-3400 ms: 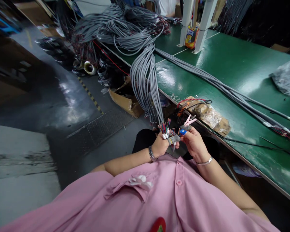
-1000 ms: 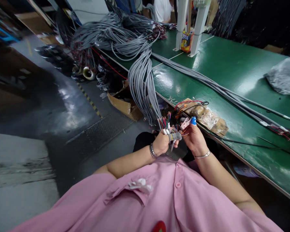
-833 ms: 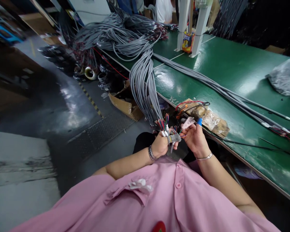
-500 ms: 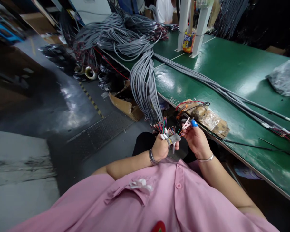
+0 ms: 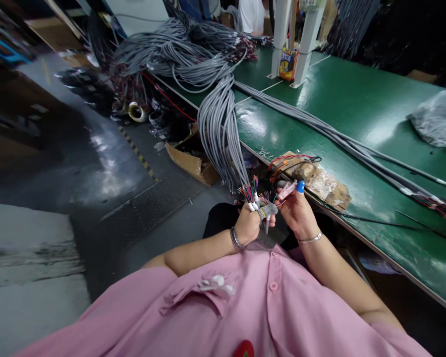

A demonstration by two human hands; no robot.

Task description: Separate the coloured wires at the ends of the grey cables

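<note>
My left hand (image 5: 247,226) is closed round several grey cable ends, and a grey finger sleeve covers its thumb. White bands and fanned-out coloured wires (image 5: 250,192) stick up above that fist. From there the bundle of grey cables (image 5: 217,116) runs up onto the table. Just to the right, my right hand (image 5: 300,214) grips a small pale pink tweezer-like tool (image 5: 287,190), its two arms pressed close together. The tool's tip is at the loose wires by my left thumb; which wire it touches I cannot make out. A blue cover (image 5: 300,186) sits on one right fingertip.
A green table (image 5: 342,104) spans the right, with long grey cables (image 5: 319,129) along it. A taped block (image 5: 319,183) lies at its near edge. An open cardboard box (image 5: 193,161) stands on the floor. At the back, a person in white (image 5: 250,17) is partly visible.
The pink tool's arms, spread apart before, are now pressed together. My right hand has shifted slightly left, closer to my left hand, which keeps its grip on the cables.
</note>
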